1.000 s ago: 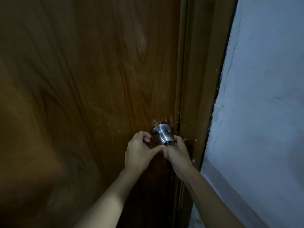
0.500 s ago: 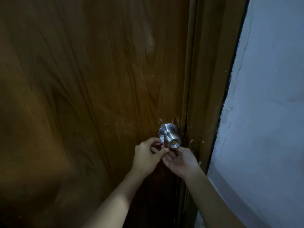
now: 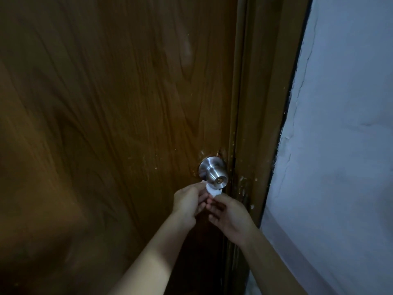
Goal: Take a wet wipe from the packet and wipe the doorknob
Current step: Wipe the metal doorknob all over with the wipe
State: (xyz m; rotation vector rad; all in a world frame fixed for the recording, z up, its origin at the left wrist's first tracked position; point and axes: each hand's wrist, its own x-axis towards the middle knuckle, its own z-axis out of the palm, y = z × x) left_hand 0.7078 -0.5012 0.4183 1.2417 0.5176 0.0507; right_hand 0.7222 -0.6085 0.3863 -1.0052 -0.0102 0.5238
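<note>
A round steel doorknob (image 3: 214, 173) sticks out of the brown wooden door (image 3: 119, 116), near its right edge. A small white wet wipe (image 3: 213, 190) shows just under the knob, touching its lower rim. My left hand (image 3: 188, 202) and my right hand (image 3: 228, 216) meet right below the knob, and the fingertips of both pinch the wipe. Most of the wipe is hidden between the fingers. The packet is not in view.
The brown door frame (image 3: 263, 116) runs down just right of the knob, with chipped paint near the latch. A pale, cracked wall (image 3: 344, 145) fills the right side. The scene is dim.
Both hands have dropped from the sides of the knob to just below it. The white wipe, hidden before, now shows between the fingertips.
</note>
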